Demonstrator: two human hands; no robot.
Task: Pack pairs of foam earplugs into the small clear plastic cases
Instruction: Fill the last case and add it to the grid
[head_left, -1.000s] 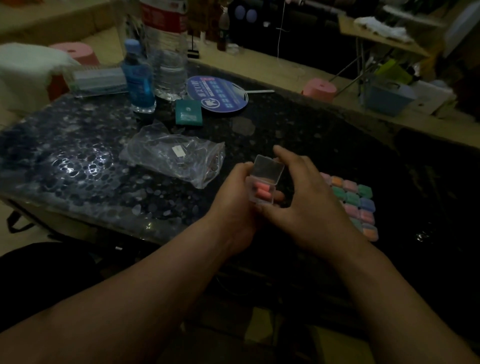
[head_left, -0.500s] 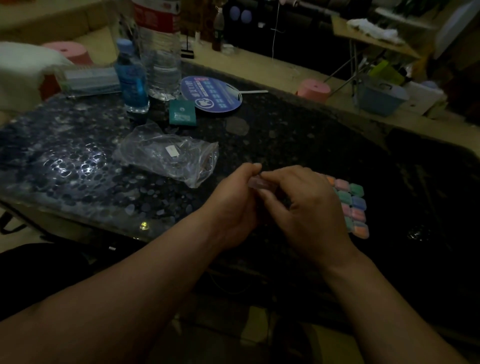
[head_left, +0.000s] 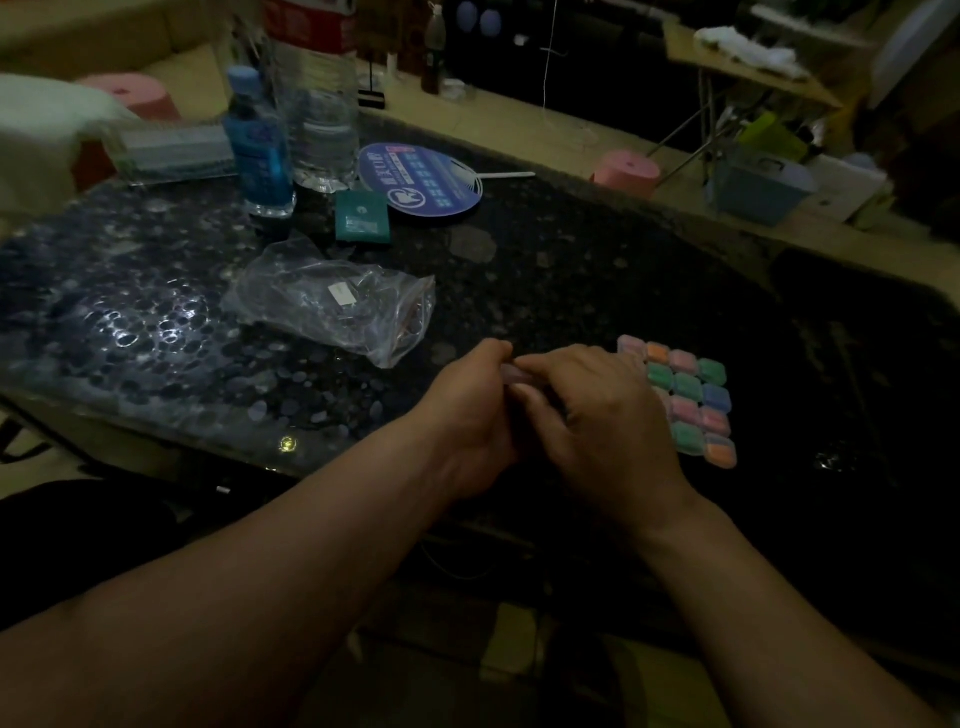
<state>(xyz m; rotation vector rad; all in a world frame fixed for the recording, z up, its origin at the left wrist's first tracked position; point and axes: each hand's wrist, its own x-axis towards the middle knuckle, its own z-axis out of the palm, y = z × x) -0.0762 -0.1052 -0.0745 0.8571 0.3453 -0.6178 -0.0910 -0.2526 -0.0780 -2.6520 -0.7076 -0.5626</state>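
Clear plastic case (head_left: 513, 375), faintly pink

Dark pebble-patterned table (head_left: 571, 270), crumpled clear bag (head_left: 332, 306) left of centre, grid of filled cases (head_left: 685, 405) at right, green packet (head_left: 362, 215), round blue fan (head_left: 421, 179), blue bottle (head_left: 258, 150) and large clear bottle (head_left: 317, 104) at back.

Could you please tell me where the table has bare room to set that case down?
Bare tabletop lies between the fan and the filled cases, and right of those cases. Crowded: bottles, pouch and bag on the far left.
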